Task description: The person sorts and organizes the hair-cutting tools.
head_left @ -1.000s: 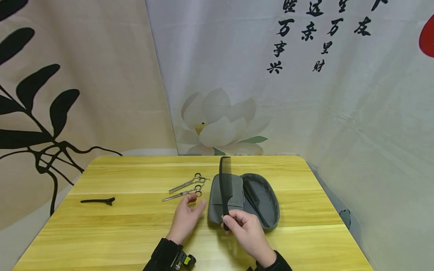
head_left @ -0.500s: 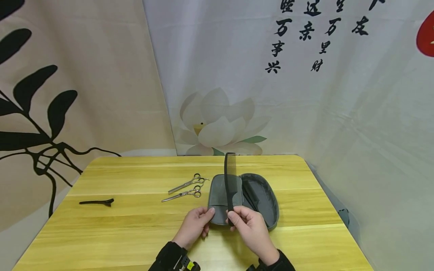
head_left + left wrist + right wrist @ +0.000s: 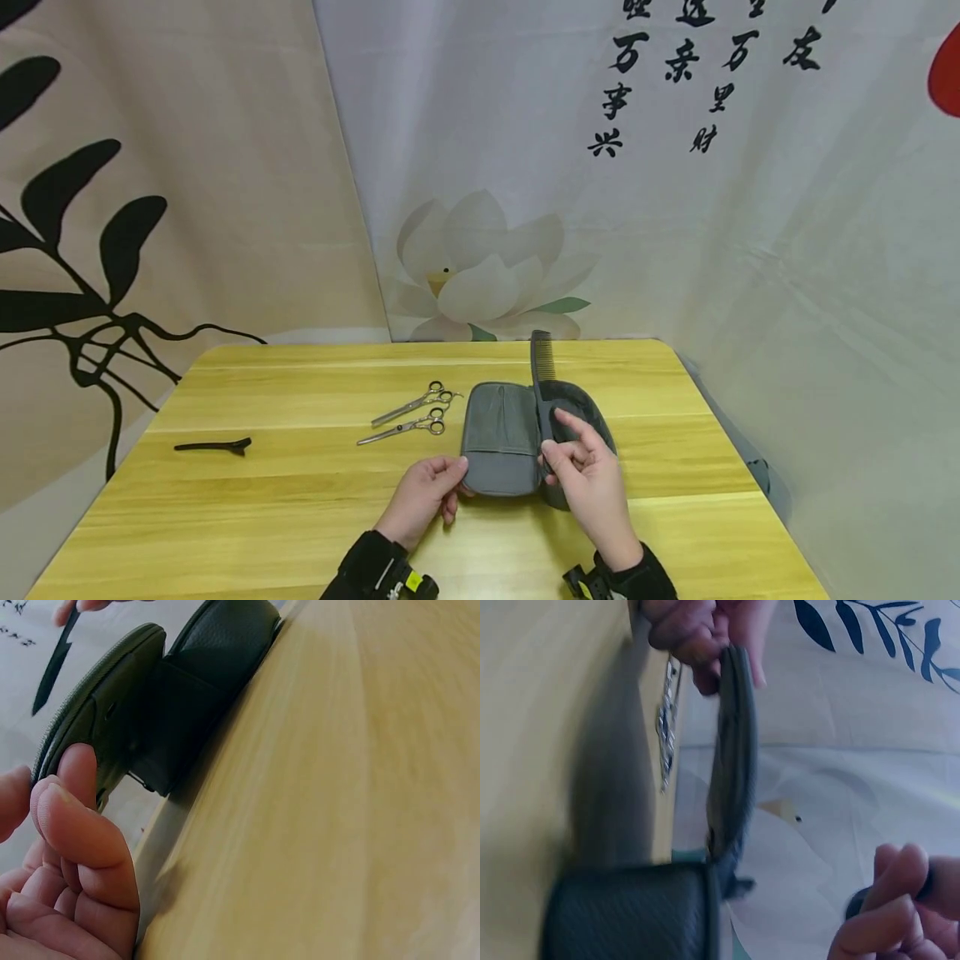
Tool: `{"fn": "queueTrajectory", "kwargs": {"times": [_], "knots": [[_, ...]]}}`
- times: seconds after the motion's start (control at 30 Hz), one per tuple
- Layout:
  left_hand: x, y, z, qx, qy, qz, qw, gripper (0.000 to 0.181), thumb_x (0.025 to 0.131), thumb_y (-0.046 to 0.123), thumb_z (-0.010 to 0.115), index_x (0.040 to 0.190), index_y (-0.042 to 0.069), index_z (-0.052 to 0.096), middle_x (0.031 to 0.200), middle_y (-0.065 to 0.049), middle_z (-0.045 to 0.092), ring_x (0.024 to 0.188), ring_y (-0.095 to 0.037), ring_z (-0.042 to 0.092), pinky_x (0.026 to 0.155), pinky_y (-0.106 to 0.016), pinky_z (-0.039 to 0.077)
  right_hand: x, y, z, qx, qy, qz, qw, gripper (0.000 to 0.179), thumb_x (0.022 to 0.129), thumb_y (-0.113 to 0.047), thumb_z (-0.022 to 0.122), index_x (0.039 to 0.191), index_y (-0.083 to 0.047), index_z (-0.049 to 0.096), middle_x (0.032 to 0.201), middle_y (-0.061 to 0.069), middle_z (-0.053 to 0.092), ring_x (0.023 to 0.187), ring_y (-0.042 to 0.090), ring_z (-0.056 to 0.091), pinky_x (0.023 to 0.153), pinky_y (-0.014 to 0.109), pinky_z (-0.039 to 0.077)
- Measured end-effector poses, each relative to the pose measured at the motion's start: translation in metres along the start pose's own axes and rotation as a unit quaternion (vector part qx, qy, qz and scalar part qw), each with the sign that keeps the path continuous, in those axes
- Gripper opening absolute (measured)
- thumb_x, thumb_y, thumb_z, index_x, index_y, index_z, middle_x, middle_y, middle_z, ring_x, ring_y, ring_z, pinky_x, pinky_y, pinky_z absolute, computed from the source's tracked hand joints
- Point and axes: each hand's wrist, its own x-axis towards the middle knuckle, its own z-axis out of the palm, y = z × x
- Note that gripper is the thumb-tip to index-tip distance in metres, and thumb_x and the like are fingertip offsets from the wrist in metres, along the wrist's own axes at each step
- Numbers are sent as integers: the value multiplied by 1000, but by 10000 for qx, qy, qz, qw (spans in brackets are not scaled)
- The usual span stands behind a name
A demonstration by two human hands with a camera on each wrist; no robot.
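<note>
A grey zippered case (image 3: 501, 477) lies unfolded on the table, its left half a flap with pockets and its right half a deeper shell. My left hand (image 3: 422, 502) pinches the flap's left edge between thumb and fingers. In the left wrist view, the flap (image 3: 112, 697) is tilted up off the table. My right hand (image 3: 598, 490) grips a black comb (image 3: 543, 367) by its handle end, index finger extended. The comb stands upright over the shell, teeth facing right. Most of the shell's inside is hidden behind my right hand.
Two pairs of silver scissors, a rear pair (image 3: 408, 408) and a front pair (image 3: 401, 432), lie left of the case. Farther left is a black hair clip (image 3: 213, 447). Behind the wooden table (image 3: 262, 525) hangs a printed cloth (image 3: 480, 167).
My left hand has left the scissors' handles and taken hold of the flap's edge. My right hand has carried the comb rightward, from over the flap to over the shell.
</note>
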Motion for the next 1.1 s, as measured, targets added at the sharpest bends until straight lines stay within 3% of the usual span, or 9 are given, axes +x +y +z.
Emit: {"fn": "queueTrajectory", "kwargs": {"times": [0.27,0.57,0.7,0.93,1.1], "knots": [[1,1,-1,-15,-16,29,10000,38,107,35,68,110,-3,70,83,1,74,54,-7,54,50,-23,51,6,-5,-22,-257,629,361,9970,19,101,-14,75,116,-2,80,84,14,79,61,19,71,59,27,61],[-1,2,-1,-97,-8,37,9999,37,107,33,68,110,-4,69,83,0,74,56,-8,55,51,-23,53,3,-12,-28,-490,334,857,9946,17,100,-12,74,112,-3,82,74,15,76,52,16,63,43,24,41],[0,1,-1,-77,-40,29,10000,37,107,32,68,111,-4,69,84,0,75,56,-8,55,51,-23,53,4,-8,-29,-713,374,1039,9913,17,101,-10,72,111,-3,82,73,15,76,50,17,61,43,24,40],[0,1,-1,-48,-23,32,10000,37,105,32,70,110,-4,69,84,0,75,55,-8,56,51,-24,54,8,4,-26,-1647,113,1158,9795,20,102,-15,71,114,-4,82,70,12,74,51,17,61,45,25,41],[0,1,-1,-20,-29,48,10000,36,105,32,71,110,-4,69,84,0,75,55,-8,56,51,-24,54,8,8,-23,-2777,-117,811,9572,17,99,-17,75,110,-7,84,79,3,80,62,10,66,52,23,46]]}}
